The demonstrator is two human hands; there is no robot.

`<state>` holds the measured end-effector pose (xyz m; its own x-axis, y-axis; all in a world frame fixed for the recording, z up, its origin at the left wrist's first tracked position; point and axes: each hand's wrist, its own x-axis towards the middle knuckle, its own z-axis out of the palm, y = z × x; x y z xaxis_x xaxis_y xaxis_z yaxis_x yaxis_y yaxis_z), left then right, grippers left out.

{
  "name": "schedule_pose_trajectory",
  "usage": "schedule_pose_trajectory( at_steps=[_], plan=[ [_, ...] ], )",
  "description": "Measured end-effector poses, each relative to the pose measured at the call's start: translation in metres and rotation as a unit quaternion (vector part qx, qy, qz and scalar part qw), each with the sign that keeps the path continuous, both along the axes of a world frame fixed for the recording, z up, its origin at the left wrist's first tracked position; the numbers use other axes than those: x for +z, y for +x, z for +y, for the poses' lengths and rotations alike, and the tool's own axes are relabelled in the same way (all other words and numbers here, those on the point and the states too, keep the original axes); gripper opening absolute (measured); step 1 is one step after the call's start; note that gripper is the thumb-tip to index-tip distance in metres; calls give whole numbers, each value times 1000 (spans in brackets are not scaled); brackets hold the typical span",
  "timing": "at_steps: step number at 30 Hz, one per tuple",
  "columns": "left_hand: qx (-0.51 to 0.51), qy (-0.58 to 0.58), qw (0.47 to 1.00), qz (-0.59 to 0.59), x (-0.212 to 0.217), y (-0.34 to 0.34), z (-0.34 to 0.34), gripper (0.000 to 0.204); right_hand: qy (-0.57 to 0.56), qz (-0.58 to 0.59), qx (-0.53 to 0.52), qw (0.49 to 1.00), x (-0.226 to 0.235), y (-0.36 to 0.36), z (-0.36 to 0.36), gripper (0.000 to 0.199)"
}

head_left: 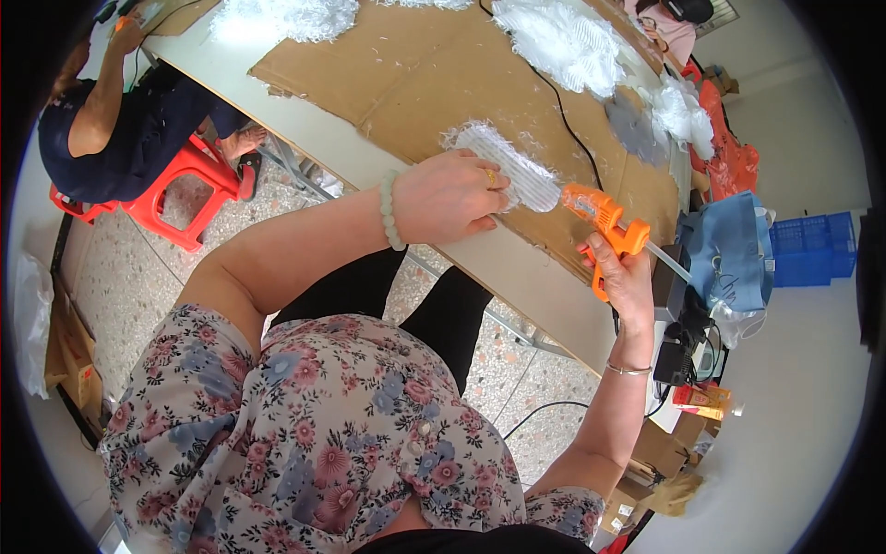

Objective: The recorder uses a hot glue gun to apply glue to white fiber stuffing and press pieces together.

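My left hand presses down on a white ribbed, fluffy strip that lies on a brown cardboard sheet on the table. A pale bead bracelet circles that wrist. My right hand grips an orange hot glue gun by its handle. The gun's nozzle points at the near end of the white strip, close to my left fingers. A clear glue stick juts out of the back of the gun.
Piles of white fluffy material and a black cable lie on the cardboard. Another person sits on a red stool at the left. A blue crate and blue cloth stand right.
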<state>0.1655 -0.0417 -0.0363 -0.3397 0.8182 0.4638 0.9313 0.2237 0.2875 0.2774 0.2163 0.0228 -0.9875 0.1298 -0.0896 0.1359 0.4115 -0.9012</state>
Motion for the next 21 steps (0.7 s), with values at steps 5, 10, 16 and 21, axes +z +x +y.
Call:
schedule_pose_trajectory(
  at_steps=[5, 10, 16, 21],
  plan=[
    [11, -16, 1000, 16, 3, 1, -1, 26, 0, 11, 6, 1000, -1, -1, -1, 44],
    [6, -24, 1000, 0, 4, 1, -2, 27, 7, 3, 11, 1000, -2, -1, 2, 43],
    [1, -28, 1000, -6, 5, 0, -1, 28, 8, -12, 0, 1000, -3, -3, 1, 44],
    [-4, -27, 1000, -14, 5, -1, -1, 27, 15, -16, 7, 1000, -1, -4, 2, 46]
  ],
)
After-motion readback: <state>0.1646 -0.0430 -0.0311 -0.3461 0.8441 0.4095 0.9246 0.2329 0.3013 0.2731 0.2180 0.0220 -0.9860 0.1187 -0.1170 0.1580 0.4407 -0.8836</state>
